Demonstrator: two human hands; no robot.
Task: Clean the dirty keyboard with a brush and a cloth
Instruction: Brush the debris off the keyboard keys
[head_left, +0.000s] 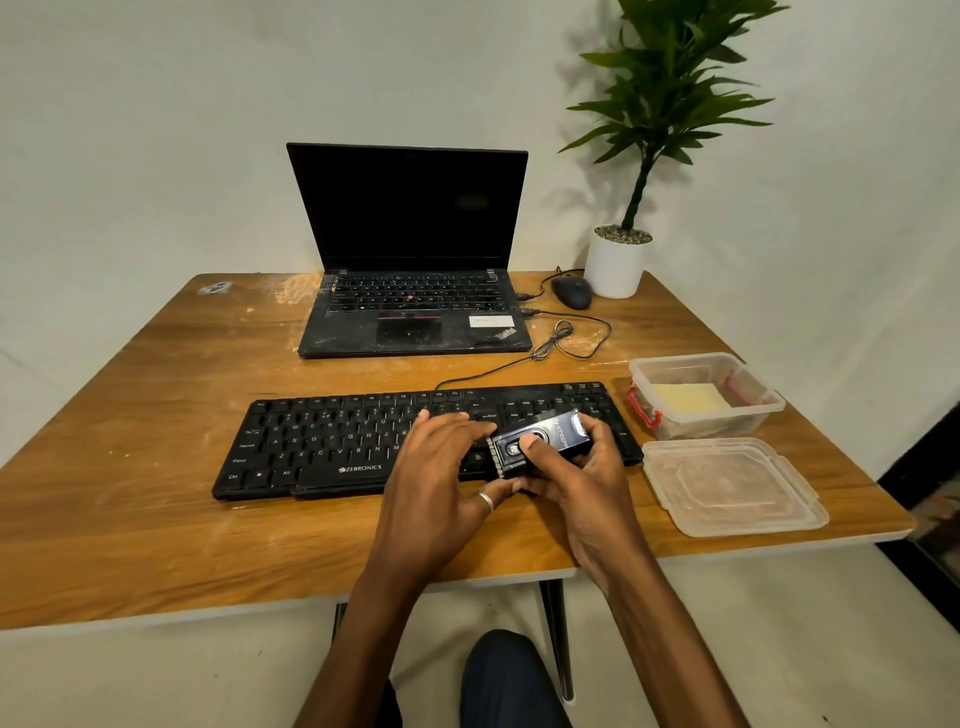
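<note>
- Head view: the right hand grips a black, boxy brush just above the right half of the keyboard. Its thumb presses on top and its fingers are curled underneath.
- The left hand lies with straight fingers together over the middle keys. Its ringed thumb reaches towards the brush; I cannot tell if it touches.
- The yellow cloth sits folded in an open plastic container to the right, with the lid nearer the table edge.
- Risks, as I judge them: brushing could flick grit onto the already dusty wooden table. The left hand may block the stroke, and a hard sweep could shift the keyboard or pull on its cable.
- Behind stand a dusty open laptop, a mouse and a potted plant, all against a pale wall.
</note>
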